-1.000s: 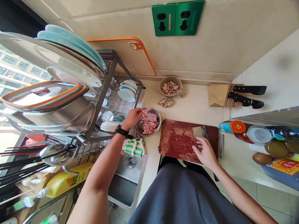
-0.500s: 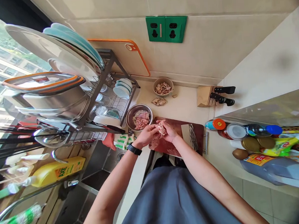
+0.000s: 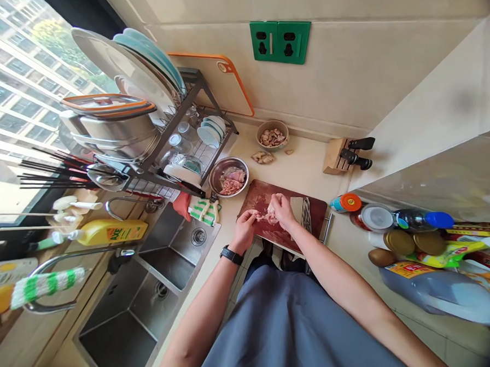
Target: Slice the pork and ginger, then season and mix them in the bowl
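Above a dark red cutting board (image 3: 258, 193), both of my hands grip one piece of raw pale pink meat (image 3: 271, 215). My left hand (image 3: 245, 227), a black watch at its wrist, pinches a thin end of the meat. The thicker part is in my right hand (image 3: 282, 210), its fingers closed and partly hiding it. A cleaver (image 3: 296, 209) with a patterned handle lies flat on the board's right side. Left of the board stands a steel bowl (image 3: 229, 177) with more raw meat (image 3: 233, 182) inside.
Behind the board are a strainer bowl (image 3: 284, 141) of sliced pieces and a ginger root (image 3: 263, 158). A knife block (image 3: 336, 155) stands at the back right, with bottles and jars (image 3: 376, 216) nearer. A dish rack (image 3: 207, 98) and a double sink (image 3: 179, 269) lie left.
My hands have moved apart, drawing the meat out between them. The view has shifted, showing more of the sink.
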`<state>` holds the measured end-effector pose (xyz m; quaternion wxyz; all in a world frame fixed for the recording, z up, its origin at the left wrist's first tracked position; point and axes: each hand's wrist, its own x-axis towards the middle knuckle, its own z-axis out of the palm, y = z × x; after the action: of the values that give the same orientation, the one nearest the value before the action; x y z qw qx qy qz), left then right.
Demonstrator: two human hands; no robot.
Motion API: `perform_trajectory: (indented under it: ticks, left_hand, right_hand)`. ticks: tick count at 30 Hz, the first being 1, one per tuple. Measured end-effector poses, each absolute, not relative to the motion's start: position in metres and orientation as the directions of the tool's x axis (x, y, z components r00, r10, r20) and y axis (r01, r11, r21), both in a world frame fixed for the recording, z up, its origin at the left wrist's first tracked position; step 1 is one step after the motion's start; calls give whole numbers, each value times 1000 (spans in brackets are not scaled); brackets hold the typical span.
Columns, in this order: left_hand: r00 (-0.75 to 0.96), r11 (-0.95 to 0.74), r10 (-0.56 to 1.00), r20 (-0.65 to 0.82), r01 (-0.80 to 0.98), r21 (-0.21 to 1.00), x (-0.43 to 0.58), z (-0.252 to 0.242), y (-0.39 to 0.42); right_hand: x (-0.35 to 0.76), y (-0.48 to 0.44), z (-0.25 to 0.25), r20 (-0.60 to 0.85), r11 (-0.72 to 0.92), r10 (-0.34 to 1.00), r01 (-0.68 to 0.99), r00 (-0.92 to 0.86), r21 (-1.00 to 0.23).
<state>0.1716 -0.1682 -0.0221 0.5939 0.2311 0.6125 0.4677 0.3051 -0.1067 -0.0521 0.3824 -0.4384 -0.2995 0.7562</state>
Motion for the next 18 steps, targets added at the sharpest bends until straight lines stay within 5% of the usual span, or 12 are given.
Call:
perform_trajectory:
  ticks: [7, 11, 14, 18]
  left_hand:
    - [-111, 490, 838, -535, -281, 825, 179, -19, -168]
    - [-57, 411, 911, -407, 92, 907, 161, -18, -167]
    - [-8, 220, 969, -247, 479, 850, 140, -17, -164]
    - [219, -41, 966, -137, 654, 755, 122, -8, -161]
  right_hand:
    - [296, -104, -33, -372, -388, 920, -405, -122, -828]
    - [309, -98, -27, -425, -538, 836, -365, -347, -760]
    - [319, -99, -26, -406, -605, 715, -213, -569, -767]
    - [311, -109, -28, -387, -524, 660, -26, -644, -851]
